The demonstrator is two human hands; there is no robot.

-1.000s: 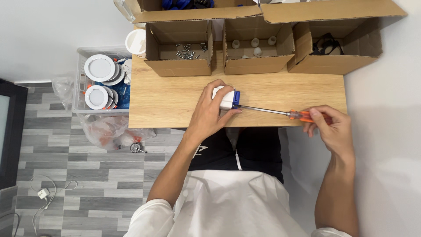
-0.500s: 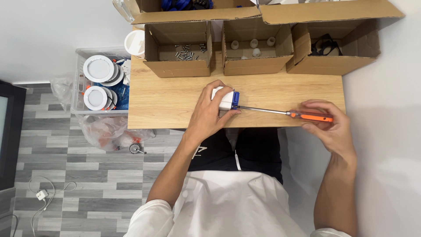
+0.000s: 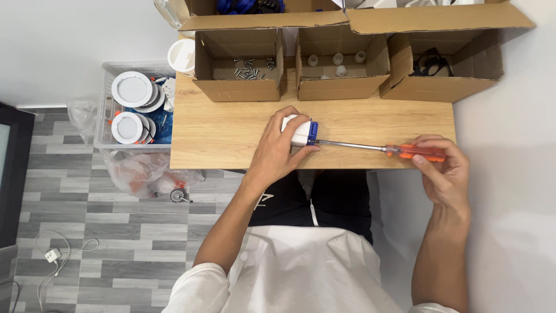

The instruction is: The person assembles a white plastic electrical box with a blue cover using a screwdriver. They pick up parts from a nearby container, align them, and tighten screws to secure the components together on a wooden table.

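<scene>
Boxes of brown cardboard are sitting along the far edge of your wooden table [image 3: 231,130]: the left box [image 3: 237,64] is holding small screws, the middle box [image 3: 339,66] is holding little white caps, and the right box [image 3: 443,66] is holding black wire bits. Your left hand [image 3: 278,150] is wrapping its fingers tight around the small white and blue part [image 3: 302,132] near the table's front edge, with bare wood lying open to its left. Your right hand [image 3: 443,174] is pinching the orange screwdriver [image 3: 376,148] at the table's right corner, its tip touching the part.
</scene>
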